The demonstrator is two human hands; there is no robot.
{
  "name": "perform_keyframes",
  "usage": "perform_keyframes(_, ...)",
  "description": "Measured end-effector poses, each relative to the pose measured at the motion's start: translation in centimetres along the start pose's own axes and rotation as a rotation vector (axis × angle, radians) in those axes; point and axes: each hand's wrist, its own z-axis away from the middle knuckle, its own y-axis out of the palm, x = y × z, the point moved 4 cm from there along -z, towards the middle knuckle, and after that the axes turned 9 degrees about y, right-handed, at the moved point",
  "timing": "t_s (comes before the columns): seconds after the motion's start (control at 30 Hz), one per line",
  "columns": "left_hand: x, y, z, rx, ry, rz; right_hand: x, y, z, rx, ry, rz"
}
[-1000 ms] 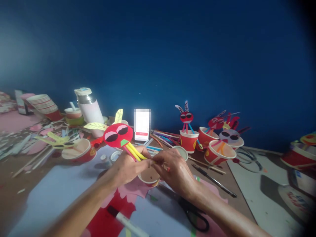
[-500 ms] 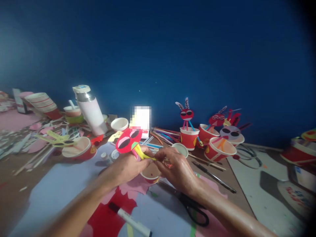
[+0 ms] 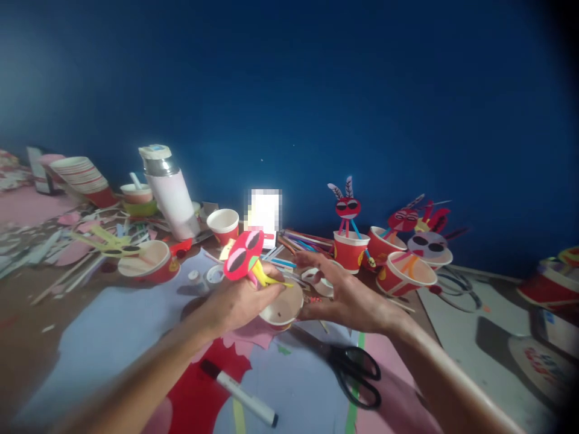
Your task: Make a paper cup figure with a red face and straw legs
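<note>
My left hand (image 3: 242,304) is closed around the lower strips of a paper puppet (image 3: 244,258). Its red oval face has big black-and-pink eyes, and yellow and pink strips hang below. My right hand (image 3: 355,295) holds nothing; its fingers are apart and curve toward the rim of a paper cup (image 3: 281,308). That cup stands between the hands, with a small dark spot or hole in its bottom. Black-handled scissors (image 3: 357,377) lie below my right hand, partly over coloured paper. A white marker (image 3: 246,395) rests on red paper (image 3: 199,392) near me.
Red cups with paper puppets (image 3: 351,250) stand at the back right. A white thermos (image 3: 172,199) and stacked cups (image 3: 84,181) are at the back left, beside paper scraps and strips. A blue wall (image 3: 289,108) rises behind the table. Pipe-cleaner-like sticks (image 3: 307,241) lie at the back.
My right hand has let go of the yellow strip end, moved right and opened. The cup between the hands shows more. My left hand still holds the puppet.
</note>
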Motion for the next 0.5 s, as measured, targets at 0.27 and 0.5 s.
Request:
perform_keyframes(0.27, -1.7, 0.2, 0.4, -0.054, 0.144, -0.266, -2.1, 2.8, -0.5, 0.199, 0.091, 0.042)
perform_keyframes(0.5, -0.2, 1.6, 0.1, -0.012, 0.253, -0.304, -2.2, 4.3, -1.2, 0.167, -0.031, 0.008)
